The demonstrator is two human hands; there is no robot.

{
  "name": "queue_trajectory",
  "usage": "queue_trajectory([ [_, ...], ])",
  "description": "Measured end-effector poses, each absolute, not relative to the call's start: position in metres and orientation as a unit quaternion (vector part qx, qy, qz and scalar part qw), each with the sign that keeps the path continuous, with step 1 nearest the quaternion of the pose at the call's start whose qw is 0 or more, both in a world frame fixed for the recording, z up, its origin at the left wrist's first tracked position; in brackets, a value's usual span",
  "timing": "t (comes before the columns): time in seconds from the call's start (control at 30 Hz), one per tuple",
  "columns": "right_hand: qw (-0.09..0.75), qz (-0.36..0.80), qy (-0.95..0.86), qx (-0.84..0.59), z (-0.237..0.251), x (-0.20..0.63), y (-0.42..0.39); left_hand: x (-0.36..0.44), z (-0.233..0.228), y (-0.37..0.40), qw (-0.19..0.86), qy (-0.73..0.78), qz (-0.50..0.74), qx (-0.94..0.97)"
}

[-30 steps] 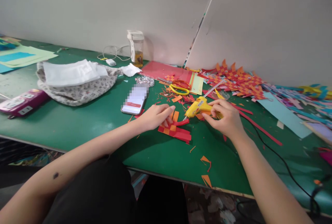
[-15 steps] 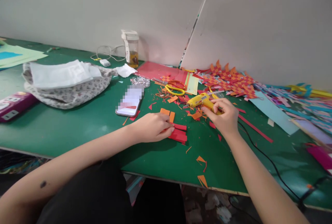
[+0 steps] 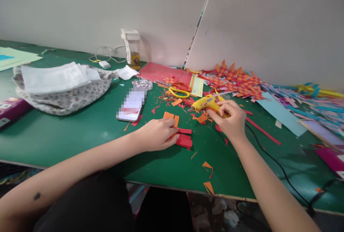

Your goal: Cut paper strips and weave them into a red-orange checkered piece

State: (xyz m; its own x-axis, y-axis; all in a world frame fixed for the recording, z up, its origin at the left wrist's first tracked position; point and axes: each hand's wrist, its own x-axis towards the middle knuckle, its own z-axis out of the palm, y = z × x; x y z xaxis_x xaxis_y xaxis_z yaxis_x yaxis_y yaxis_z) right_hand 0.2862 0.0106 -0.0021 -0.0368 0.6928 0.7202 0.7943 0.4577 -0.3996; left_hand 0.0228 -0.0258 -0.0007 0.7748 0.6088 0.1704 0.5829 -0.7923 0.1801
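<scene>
Worn on the head, looking forward and down. Close over the near edge of the green table [image 3: 67,135], facing the white wall panels [image 3: 268,27].

Left hand [image 3: 158,134]: palm down, fingers curled, pointing toward 2 o'clock.
Right hand [image 3: 228,119]: fingers closed in a grip, forearm running toward 5 o'clock.

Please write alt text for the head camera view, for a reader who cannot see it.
At a green table, a person's left hand presses on a red and orange woven paper piece, and the right hand holds a yellow glue gun. Scissors, a phone, paper scraps and finished pieces lie around.
</scene>
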Motion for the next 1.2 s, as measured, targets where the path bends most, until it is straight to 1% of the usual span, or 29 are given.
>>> queue_trajectory([
  [0.27,0.479,-0.075,-0.704,-0.52,-0.001,0.286,0.009,0.026,0.0,-0.026,0.088,0.353,0.129,0.923],
  [0.5,0.475,-0.055,-0.724,-0.496,0.003,0.29,0.009,0.02,0.001,-0.021,0.112,0.361,0.157,0.912],
  [0.6,0.453,-0.018,-0.766,-0.455,0.004,0.29,0.007,0.017,0.002,-0.018,0.155,0.341,0.157,0.914],
  [0.73,0.386,0.043,-0.823,-0.415,0.003,0.283,0.002,0.014,0.002,-0.014,0.198,0.33,0.169,0.907],
  [0.8,0.366,0.063,-0.834,-0.408,0.002,0.279,0.0,0.013,0.002,-0.014,0.209,0.332,0.173,0.903],
  [0.97,0.358,0.069,-0.837,-0.407,-0.001,0.276,-0.001,0.013,0.003,-0.013,0.226,0.329,0.184,0.898],
  [1.2,0.344,0.069,-0.846,-0.401,0.0,0.273,-0.002,0.013,0.002,-0.013,0.211,0.317,0.202,0.902],
])
